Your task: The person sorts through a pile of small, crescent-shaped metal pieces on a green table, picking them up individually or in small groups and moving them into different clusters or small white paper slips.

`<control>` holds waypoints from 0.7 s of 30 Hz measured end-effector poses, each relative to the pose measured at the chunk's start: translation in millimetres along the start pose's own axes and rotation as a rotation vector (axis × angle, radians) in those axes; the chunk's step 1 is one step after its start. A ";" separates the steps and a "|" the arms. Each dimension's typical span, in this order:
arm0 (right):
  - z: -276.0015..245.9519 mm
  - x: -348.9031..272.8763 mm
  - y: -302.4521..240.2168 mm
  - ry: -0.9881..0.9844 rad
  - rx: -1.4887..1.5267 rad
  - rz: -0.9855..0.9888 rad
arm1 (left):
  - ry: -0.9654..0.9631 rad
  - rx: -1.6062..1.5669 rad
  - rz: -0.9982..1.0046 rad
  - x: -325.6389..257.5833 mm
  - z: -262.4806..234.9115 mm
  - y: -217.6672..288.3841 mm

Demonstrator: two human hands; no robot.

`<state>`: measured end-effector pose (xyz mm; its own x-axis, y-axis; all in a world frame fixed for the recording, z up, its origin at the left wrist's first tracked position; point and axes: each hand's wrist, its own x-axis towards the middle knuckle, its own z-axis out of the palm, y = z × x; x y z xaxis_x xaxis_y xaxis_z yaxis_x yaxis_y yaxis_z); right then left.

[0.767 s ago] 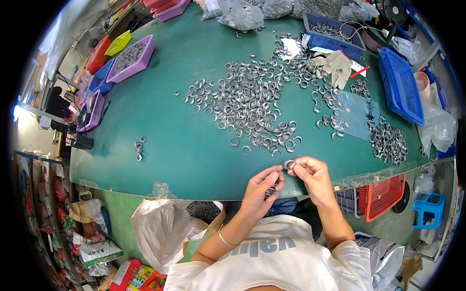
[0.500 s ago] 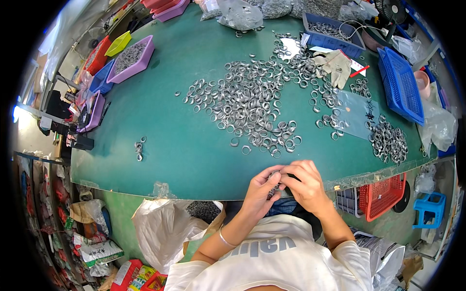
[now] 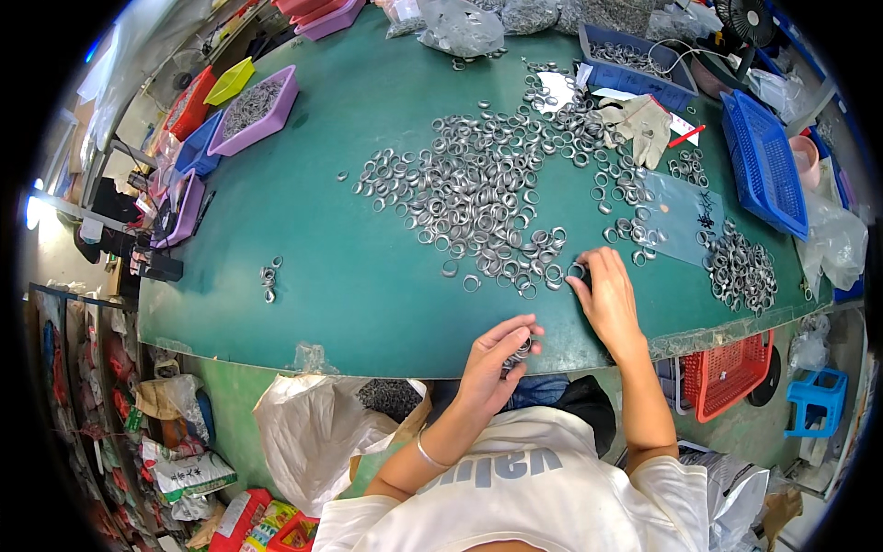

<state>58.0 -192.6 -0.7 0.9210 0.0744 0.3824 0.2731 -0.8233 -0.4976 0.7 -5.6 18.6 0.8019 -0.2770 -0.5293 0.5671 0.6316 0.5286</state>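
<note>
Closest in, cut off by the lower edge, a white shirt [image 3: 515,497]. Beneath the tabletop [image 3: 386,313], a white sack [image 3: 303,432] with dark contents too fine to make out, and to the right a red crate [image 3: 731,379] half hidden under the edge. Over the near edge, a left hand [image 3: 490,365] curled around a few metal rings [image 3: 521,350], mostly covered by fingers and palm; impossible to count. Farther in, a right hand [image 3: 607,299], thumb and fingertips pinching a single ring [image 3: 577,270], partly hidden, just beside the big ring pile [image 3: 478,193]; cannot tell whether touching the tabletop. Well apart at left, a small ring cluster [image 3: 269,281]. In the big pile, many rings half buried under others. At right, another ring heap [image 3: 740,271] beside a flat clear bag [image 3: 681,216]. Beyond, a pale glove [image 3: 639,129] and a blue basket [image 3: 763,166]. At far left, a pink tray [image 3: 288,90] of grey pieces, too small to tell. Farthest off, filled plastic bags [image 3: 460,29] and a fan [image 3: 747,20], cut off above.
</note>
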 end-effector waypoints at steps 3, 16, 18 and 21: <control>-2.6 -8.7 4.0 -0.067 0.227 0.185 | -0.067 -0.010 -0.028 2.6 -7.4 -6.2; -13.7 -23.8 -40.0 -0.043 1.205 0.479 | -0.114 0.070 -0.018 8.2 -7.5 -5.2; -12.5 -25.6 -42.8 -0.040 0.880 0.200 | -0.175 0.043 0.017 7.5 -11.9 -10.9; -13.5 -28.2 -50.1 0.030 0.774 0.241 | -0.176 0.131 0.025 4.3 -5.7 -6.5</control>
<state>14.7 -161.0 23.9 0.9742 -0.0791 0.2114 0.1933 -0.1908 -0.9624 -0.6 -6.8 9.2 0.8299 -0.3917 -0.3973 0.5571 0.5438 0.6276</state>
